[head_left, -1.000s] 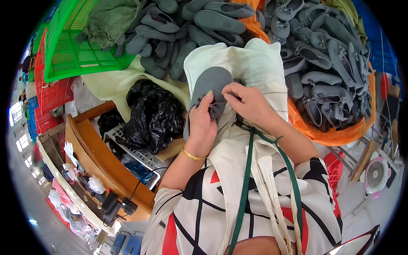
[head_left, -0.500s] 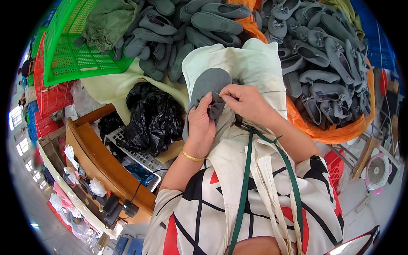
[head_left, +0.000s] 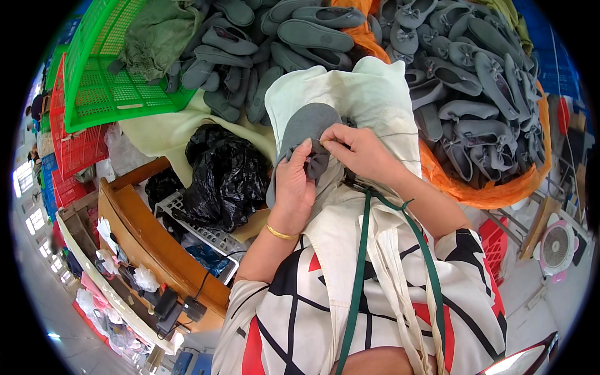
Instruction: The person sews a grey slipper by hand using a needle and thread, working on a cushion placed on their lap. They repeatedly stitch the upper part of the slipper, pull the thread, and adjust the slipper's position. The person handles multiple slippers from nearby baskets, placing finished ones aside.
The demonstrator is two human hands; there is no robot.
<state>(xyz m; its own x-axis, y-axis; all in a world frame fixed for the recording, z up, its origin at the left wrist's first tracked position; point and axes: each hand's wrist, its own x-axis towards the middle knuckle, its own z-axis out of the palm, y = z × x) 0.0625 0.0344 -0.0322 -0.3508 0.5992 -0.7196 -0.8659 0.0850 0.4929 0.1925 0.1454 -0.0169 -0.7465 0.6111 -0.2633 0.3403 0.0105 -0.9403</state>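
Observation:
A grey cloth shoe (head_left: pixel 309 122) lies over my lap, on the off-white apron (head_left: pixel 381 94). My left hand (head_left: pixel 294 184) grips it from the left, thumb on top near the gathered grey bow (head_left: pixel 317 162). Just right of that thumb, my right hand (head_left: pixel 362 151) pinches thumb and forefinger together close to the shoe's surface. A thin needle shows only faintly at those fingertips, and any thread is too fine to make out. The part of the shoe under my left hand is hidden.
Grey shoes with bows fill an orange sack (head_left: pixel 500 197) at the right. More grey shoes (head_left: pixel 315 35) are heaped ahead, beside a green basket (head_left: pixel 125 94). At left are a black plastic bag (head_left: pixel 225 181) and a wooden drawer (head_left: pixel 156 231); a fan (head_left: pixel 556 245) stands far right.
My right hand has moved slightly left and down, closer to the bow and my left thumb. The left hand keeps its hold on the shoe.

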